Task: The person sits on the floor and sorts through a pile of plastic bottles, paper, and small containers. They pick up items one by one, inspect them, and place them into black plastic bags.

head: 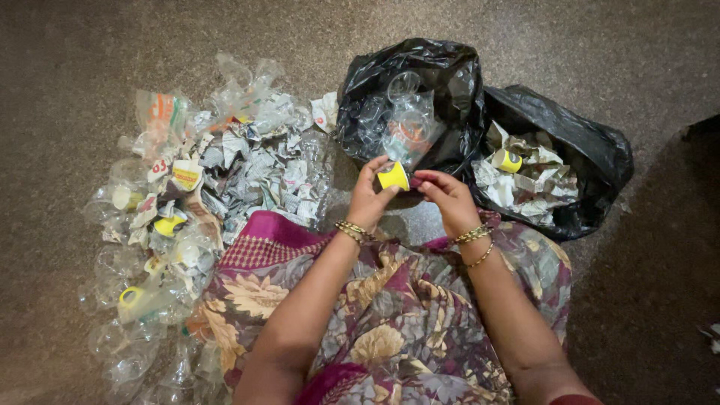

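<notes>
Pinching a small yellow cup, the left hand grips it above the floor before a black bag; the right hand, fingers curled together, touches its rim.

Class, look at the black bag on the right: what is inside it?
Inside the right black bag lie crumpled paper scraps and one yellow cup; anything beneath the paper is hidden.

One head-worn camera looks steeply down, close above the lap and floor.
</notes>
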